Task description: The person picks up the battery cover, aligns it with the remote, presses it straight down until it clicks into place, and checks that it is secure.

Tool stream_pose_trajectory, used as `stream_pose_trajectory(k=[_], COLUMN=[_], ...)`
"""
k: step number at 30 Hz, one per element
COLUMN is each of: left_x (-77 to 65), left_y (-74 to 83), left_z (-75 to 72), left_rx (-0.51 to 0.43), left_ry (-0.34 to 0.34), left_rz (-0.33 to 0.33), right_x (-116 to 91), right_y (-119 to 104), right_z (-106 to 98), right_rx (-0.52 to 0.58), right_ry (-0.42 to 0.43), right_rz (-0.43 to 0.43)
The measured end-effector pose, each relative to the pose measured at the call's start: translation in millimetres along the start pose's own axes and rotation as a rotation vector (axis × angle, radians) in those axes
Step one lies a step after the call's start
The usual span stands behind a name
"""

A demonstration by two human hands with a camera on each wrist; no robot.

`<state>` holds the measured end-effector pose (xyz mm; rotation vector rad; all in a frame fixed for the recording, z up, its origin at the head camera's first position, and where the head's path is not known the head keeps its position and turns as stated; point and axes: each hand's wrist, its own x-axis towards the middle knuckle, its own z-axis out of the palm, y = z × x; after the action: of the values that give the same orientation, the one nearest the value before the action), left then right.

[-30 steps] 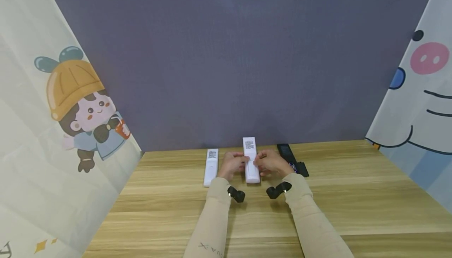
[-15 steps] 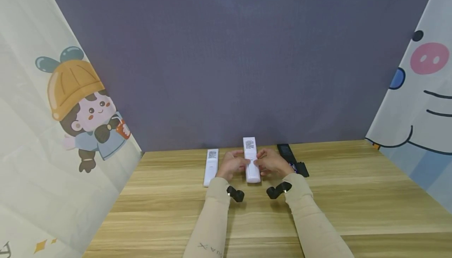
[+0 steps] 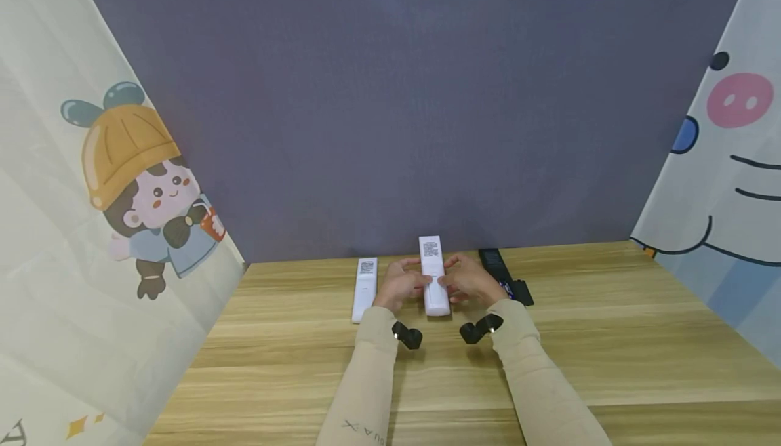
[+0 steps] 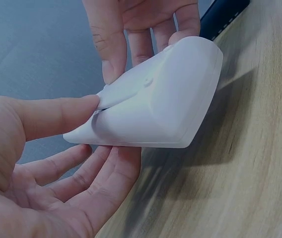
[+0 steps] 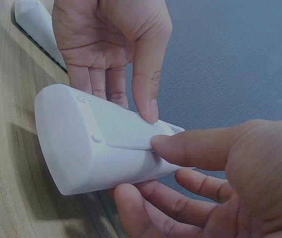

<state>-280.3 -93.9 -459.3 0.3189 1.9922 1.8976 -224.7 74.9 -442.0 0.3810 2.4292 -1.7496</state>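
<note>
Between both hands is a white remote control [image 3: 434, 297], back side up, tilted above the wooden table. My left hand [image 3: 401, 285] grips its left side, thumb on the back and fingers underneath. From the right, my right hand [image 3: 468, 279] holds it the same way. In the right wrist view both thumbs press near the upper end of the battery cover [image 5: 118, 124], which lies in the remote's back. A thin dark gap runs along one edge of the cover in the left wrist view.
A second white remote [image 3: 365, 290] lies back up to the left. To the right lies a black remote [image 3: 495, 264] with its battery bay exposed, a loose black cover [image 3: 522, 292] beside it. A grey panel [image 3: 390, 107] stands behind the wooden table [image 3: 274, 365].
Both hands keep their hold on the white remote. The thumbs shift slightly on its back, and the remote moves only a little.
</note>
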Motion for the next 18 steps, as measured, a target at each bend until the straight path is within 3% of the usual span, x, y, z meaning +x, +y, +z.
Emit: stream_pose_trajectory(k=[18], left_x=[-22.8], left_y=[-4.1], left_z=[-8.2], left_rx=[0.039], left_ry=[-0.03], left_rz=[0.002], right_x=[-25], right_y=[3], right_z=[20], right_rx=[0.017], right_ry=[0.056], right_rz=[0.012])
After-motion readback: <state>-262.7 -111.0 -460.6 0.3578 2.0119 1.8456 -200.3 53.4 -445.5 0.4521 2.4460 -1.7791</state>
